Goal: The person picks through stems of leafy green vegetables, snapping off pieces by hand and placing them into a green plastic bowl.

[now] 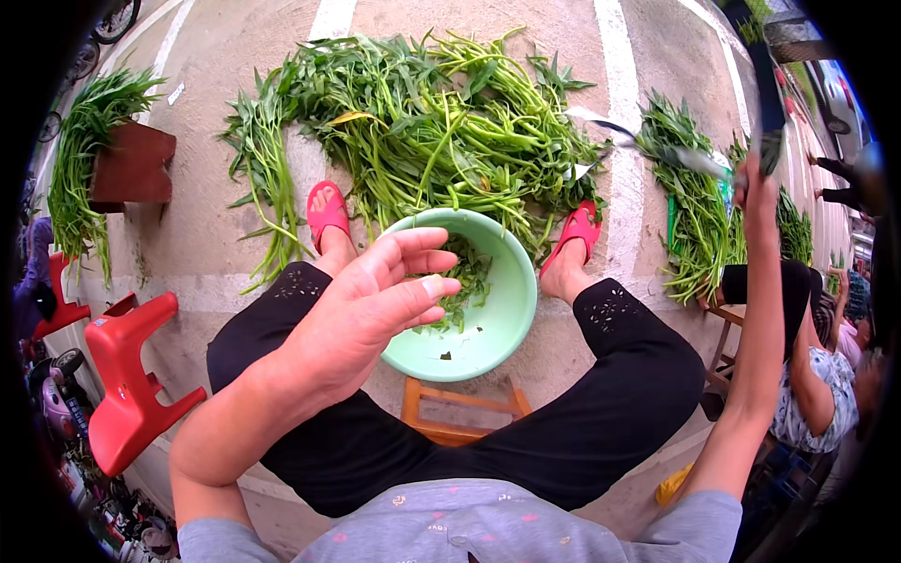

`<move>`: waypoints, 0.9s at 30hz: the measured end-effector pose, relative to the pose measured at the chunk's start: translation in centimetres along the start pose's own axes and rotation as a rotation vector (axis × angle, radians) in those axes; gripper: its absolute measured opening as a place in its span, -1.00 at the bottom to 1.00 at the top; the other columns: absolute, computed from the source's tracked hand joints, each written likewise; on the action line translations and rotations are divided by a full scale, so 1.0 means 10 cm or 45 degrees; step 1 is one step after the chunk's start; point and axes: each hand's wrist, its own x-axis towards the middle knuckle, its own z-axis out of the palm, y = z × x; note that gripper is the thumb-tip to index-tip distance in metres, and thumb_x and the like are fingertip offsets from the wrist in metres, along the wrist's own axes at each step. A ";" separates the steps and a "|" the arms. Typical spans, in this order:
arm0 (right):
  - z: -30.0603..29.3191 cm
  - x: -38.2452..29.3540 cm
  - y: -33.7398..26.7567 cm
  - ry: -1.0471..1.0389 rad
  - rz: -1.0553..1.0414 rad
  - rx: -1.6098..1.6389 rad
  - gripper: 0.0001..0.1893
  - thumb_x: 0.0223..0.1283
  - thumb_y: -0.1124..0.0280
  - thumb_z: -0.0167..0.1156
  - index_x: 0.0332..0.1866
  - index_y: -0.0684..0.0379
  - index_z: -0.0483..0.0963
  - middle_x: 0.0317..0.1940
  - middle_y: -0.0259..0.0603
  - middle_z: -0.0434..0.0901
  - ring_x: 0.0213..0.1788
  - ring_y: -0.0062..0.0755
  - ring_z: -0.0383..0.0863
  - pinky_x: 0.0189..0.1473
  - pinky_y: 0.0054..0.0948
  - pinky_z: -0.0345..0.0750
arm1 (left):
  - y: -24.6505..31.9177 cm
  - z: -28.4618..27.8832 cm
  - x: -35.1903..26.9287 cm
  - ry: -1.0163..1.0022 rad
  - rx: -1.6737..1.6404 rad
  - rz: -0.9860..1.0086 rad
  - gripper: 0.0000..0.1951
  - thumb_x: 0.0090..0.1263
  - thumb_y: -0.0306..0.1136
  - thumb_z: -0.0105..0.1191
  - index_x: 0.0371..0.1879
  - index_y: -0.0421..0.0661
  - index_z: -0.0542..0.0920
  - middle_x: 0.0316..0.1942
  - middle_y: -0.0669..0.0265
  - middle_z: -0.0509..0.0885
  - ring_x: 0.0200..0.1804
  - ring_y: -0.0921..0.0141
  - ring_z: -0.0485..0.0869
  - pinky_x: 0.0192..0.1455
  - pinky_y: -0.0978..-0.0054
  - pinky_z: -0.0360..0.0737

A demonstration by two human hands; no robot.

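My left hand [391, 285] is over a pale green plastic basin [510, 310], its fingers loosely curled and apart, with nothing visible between them. Cut green leaves and stem pieces [468, 281] lie in the basin. At the far right my raised right hand [757, 193] has its fingers closed around a blurred, partly shiny thin object [697, 162]; its kind cannot be told. Beyond the basin, between and past my feet in red sandals, lies a large heap of long-stemmed leafy greens [422, 119], like water spinach. Behind my right hand are more bundled greens [686, 211].
A low wooden stool [464, 405] shows between my thighs. At left are a red plastic stool [134, 373] and greens [84, 155] beside a reddish-brown block-like object [134, 162]. A seated person [816, 387] is at right. White lines cross the paved ground.
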 end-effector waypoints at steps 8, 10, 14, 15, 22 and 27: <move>-0.97 -1.46 2.19 -0.670 0.362 -1.494 -0.80 0.00 0.38 0.12 -0.40 0.33 0.55 -0.47 0.11 0.59 -0.25 -0.02 0.64 -0.25 -0.20 0.52 | -0.03 0.02 -0.13 -0.003 0.025 -0.037 -0.62 0.34 -0.41 -0.02 0.13 -0.19 0.34 -0.01 0.28 0.45 -0.04 0.47 0.52 -0.03 0.54 0.48; -1.49 -1.94 2.75 -0.775 0.490 -1.664 -0.73 0.02 0.30 0.18 -0.26 0.30 0.58 -0.32 0.11 0.61 -0.23 -0.05 0.64 -0.20 -0.18 0.54 | 0.03 0.02 -0.07 -0.104 0.033 -0.068 -0.64 0.34 -0.42 -0.02 0.11 -0.19 0.36 -0.03 0.29 0.47 -0.07 0.49 0.54 -0.06 0.57 0.47; -0.99 -2.08 2.82 -0.952 0.679 -1.401 -0.64 0.05 0.30 0.19 -0.08 0.29 0.47 -0.24 0.04 0.58 -0.27 -0.14 0.62 -0.24 -0.26 0.55 | 0.01 0.08 -0.05 -0.151 0.059 -0.120 -0.69 0.34 -0.44 -0.02 0.05 -0.20 0.41 -0.08 0.30 0.51 -0.14 0.51 0.55 -0.11 0.60 0.46; -0.80 -2.08 2.68 -0.970 0.706 -1.292 -0.61 0.05 0.30 0.20 -0.04 0.29 0.44 -0.22 0.03 0.58 -0.28 -0.17 0.62 -0.25 -0.28 0.56 | -0.01 0.09 -0.04 -0.153 0.060 -0.138 -0.70 0.34 -0.45 -0.03 0.04 -0.20 0.42 -0.09 0.30 0.52 -0.15 0.52 0.55 -0.11 0.60 0.46; -0.02 -0.72 1.50 -1.052 0.311 -0.977 -0.41 0.06 0.25 0.25 0.18 0.31 0.30 0.00 0.10 0.50 -0.08 -0.18 0.58 0.00 -0.34 0.50 | -0.14 0.12 0.01 -0.283 0.036 -0.267 -0.78 0.40 -0.44 -0.08 -0.01 -0.17 0.44 -0.14 0.33 0.54 -0.19 0.55 0.53 -0.09 0.60 0.46; 1.38 -0.11 0.44 -1.220 -0.307 -0.876 -0.60 0.08 0.13 0.13 -0.43 0.38 0.48 -0.59 -0.12 0.48 -0.52 -0.41 0.43 -0.44 -0.32 0.39 | -0.29 0.20 0.03 -0.437 0.012 -0.382 -0.76 0.44 -0.39 -0.11 0.02 -0.16 0.41 -0.14 0.36 0.49 -0.15 0.56 0.48 -0.01 0.57 0.46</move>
